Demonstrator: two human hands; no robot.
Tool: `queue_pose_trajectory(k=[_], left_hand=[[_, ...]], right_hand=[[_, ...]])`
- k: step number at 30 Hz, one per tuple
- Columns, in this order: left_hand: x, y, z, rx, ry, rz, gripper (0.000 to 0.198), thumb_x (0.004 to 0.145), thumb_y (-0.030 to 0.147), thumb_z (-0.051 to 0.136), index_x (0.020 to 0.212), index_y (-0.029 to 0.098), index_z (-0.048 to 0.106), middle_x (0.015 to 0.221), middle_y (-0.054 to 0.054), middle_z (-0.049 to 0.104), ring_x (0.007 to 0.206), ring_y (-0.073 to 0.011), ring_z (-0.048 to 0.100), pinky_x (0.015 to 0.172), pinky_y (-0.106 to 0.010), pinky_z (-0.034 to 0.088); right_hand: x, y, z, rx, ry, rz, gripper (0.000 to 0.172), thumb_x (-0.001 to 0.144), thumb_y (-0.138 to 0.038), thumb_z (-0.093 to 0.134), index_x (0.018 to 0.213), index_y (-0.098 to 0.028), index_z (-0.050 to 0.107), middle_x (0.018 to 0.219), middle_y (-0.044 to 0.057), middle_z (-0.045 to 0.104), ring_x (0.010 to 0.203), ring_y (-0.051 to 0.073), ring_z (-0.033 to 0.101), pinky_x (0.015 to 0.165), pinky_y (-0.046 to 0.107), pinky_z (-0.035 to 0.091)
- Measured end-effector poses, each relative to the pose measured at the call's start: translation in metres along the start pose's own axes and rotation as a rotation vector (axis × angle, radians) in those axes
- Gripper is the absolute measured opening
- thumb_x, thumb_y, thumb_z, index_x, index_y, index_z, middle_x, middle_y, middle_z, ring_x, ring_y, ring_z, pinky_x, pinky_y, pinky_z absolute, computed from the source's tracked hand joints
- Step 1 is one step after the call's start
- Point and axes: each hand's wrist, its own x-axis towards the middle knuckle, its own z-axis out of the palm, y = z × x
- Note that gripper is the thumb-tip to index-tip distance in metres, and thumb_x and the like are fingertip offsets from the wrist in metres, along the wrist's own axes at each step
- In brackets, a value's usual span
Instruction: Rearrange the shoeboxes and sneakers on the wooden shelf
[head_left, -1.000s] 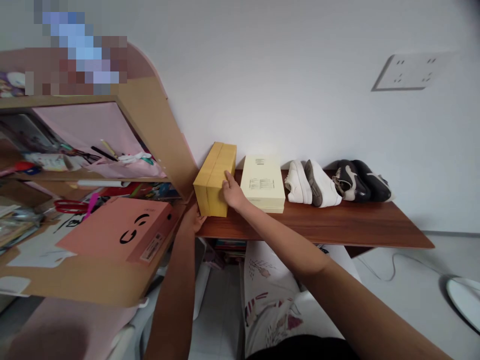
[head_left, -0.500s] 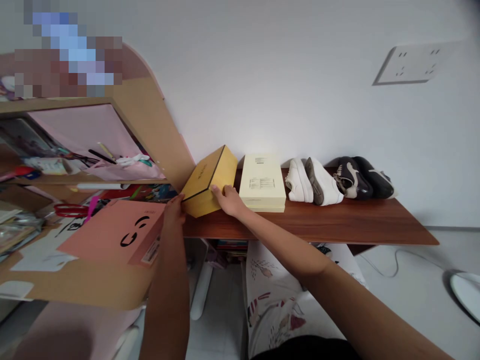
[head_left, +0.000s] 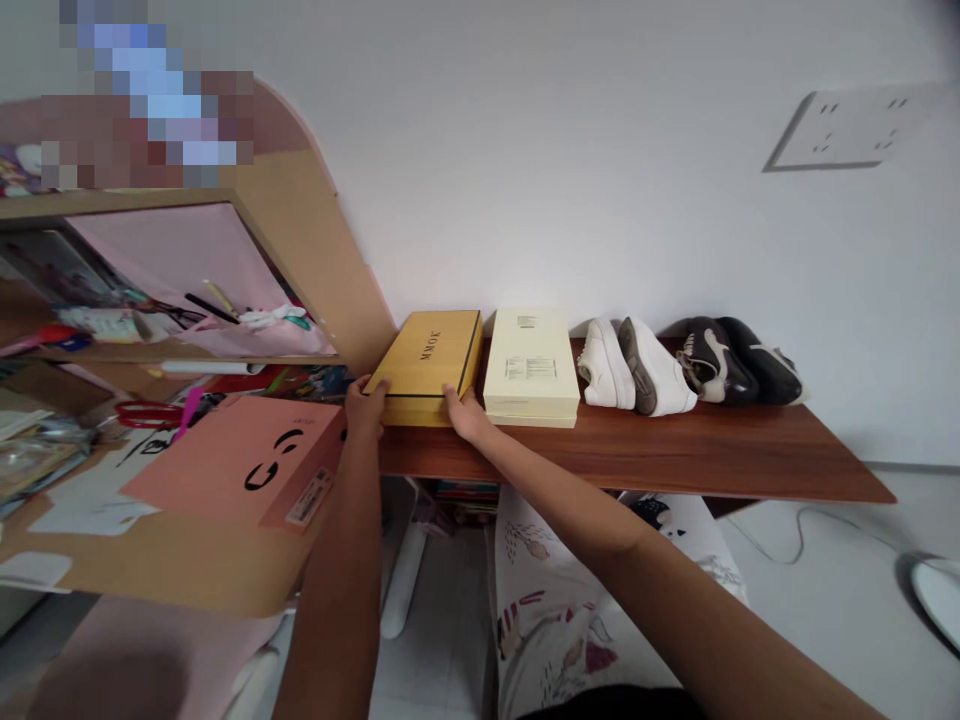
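Note:
A yellow shoe box (head_left: 431, 360) with a dark band and printed letters lies flat, lid up, at the left end of a dark wooden shelf (head_left: 660, 455). My left hand (head_left: 366, 403) grips its near left corner. My right hand (head_left: 463, 412) holds its near right corner. Right beside it lies a cream box (head_left: 529, 365) with a label on its lid.
A pair of white sneakers (head_left: 637, 365) and a pair of black sneakers (head_left: 739, 358) stand further right on the shelf. A pink box (head_left: 232, 460) lies on a cluttered desk at the left. A wall socket (head_left: 855, 130) is up right.
The yellow box stood on its side a second ago. Both hands tipped it over and it now lies flat on the shelf with its lid up.

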Motion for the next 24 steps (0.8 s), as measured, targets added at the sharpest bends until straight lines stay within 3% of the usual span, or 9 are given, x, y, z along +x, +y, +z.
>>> queue_pose_trajectory(k=[5,12,17,21,24], left_hand=[[0.002,-0.004,0.007,0.009,0.021,0.029,0.049,0.066,0.031,0.075,0.11,0.018,0.058,0.107,-0.009,0.064,0.099,-0.0202,0.063,0.09,-0.033,0.05],[-0.002,-0.005,0.019,0.037,0.036,0.08,0.044,0.072,0.032,0.072,0.111,0.02,0.057,0.113,-0.008,0.063,0.107,-0.0202,0.062,0.096,-0.033,0.048],[-0.012,0.003,0.022,0.047,0.051,0.12,0.046,0.076,0.032,0.071,0.116,0.019,0.053,0.123,-0.012,0.059,0.117,-0.0226,0.058,0.103,-0.035,0.043],[-0.028,0.006,0.023,0.103,0.217,0.199,0.062,0.079,0.038,0.069,0.13,0.015,0.042,0.138,-0.021,0.047,0.134,-0.0268,0.045,0.113,-0.039,0.032],[-0.06,0.0,0.029,0.139,0.317,0.301,0.064,0.082,0.041,0.066,0.134,0.012,0.04,0.14,-0.022,0.043,0.137,-0.0291,0.039,0.115,-0.042,0.027]], right_hand=[[0.005,0.008,0.004,-0.004,0.027,0.023,0.074,0.093,-0.063,0.036,0.141,-0.007,0.042,0.139,0.02,0.055,0.133,0.03,0.051,0.112,0.042,0.035],[0.012,0.007,-0.001,0.03,0.015,0.017,0.084,0.094,-0.064,0.033,0.147,0.001,0.029,0.15,0.028,0.04,0.144,0.03,0.037,0.118,0.043,0.025],[-0.001,-0.002,-0.002,-0.002,0.034,0.001,0.07,0.097,-0.056,0.039,0.141,-0.001,0.038,0.143,0.027,0.05,0.137,0.032,0.046,0.114,0.045,0.032],[-0.034,0.001,-0.019,0.007,-0.029,-0.182,0.074,0.091,-0.057,0.052,0.145,-0.008,0.039,0.148,0.019,0.047,0.141,0.03,0.041,0.118,0.043,0.029],[-0.059,0.012,-0.054,0.032,-0.071,-0.348,0.078,0.089,-0.062,0.051,0.149,-0.014,0.038,0.152,0.014,0.043,0.142,0.028,0.039,0.119,0.042,0.03]])
